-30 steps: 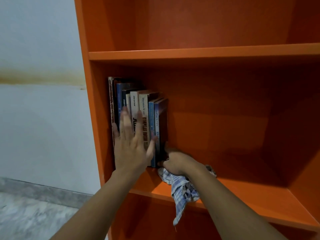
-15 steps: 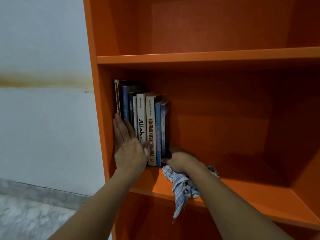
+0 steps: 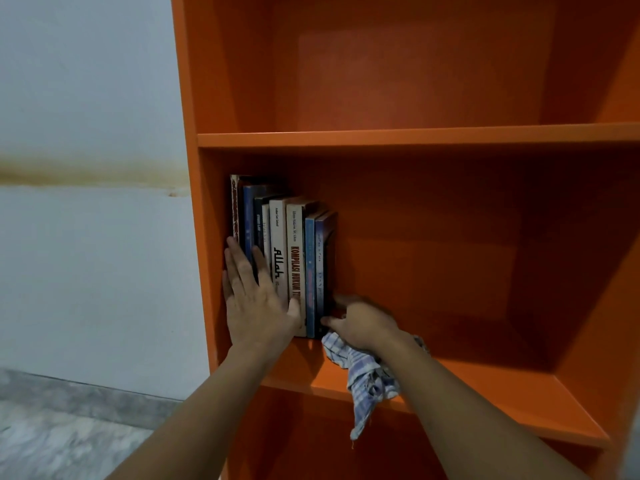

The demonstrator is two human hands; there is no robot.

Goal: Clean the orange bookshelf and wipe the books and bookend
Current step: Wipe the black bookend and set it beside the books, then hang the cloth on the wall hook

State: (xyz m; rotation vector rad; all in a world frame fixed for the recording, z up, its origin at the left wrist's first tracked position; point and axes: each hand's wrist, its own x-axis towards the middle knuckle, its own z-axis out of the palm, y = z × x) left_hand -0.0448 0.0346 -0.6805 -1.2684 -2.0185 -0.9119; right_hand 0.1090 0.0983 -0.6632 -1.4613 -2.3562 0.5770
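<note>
Flat and spread, that's the left hand [image 3: 258, 299]: fingers straight, palm pressed on the lower spines of the books [image 3: 294, 254]. They stand upright at the left end of the middle shelf [image 3: 485, 393] of the orange bookshelf [image 3: 415, 138], tight against its side wall. The right hand [image 3: 363, 323] is curled at the foot of the last book, with the blue-checked cloth [image 3: 367, 375] bunched under the palm and its tail hanging off the shelf's front edge. It's dark in there, so I can't tell what the fingertips are on. The thin dark upright against the last book looks like the bookend [image 3: 331, 258] to me.

Handling-wise, I reckon these are slim paperbacks, light and a bit floppy one by one, but stiff enough as a squeezed block. If that bookend shifts, the row probably fans out to the right, so the flat hand on the spines makes sense. I'd take the bookend low at its base, and lift books by pinching a few across the spines. The cloth is limp and weighs nothing — best balled up so the tail doesn't snag.
</note>
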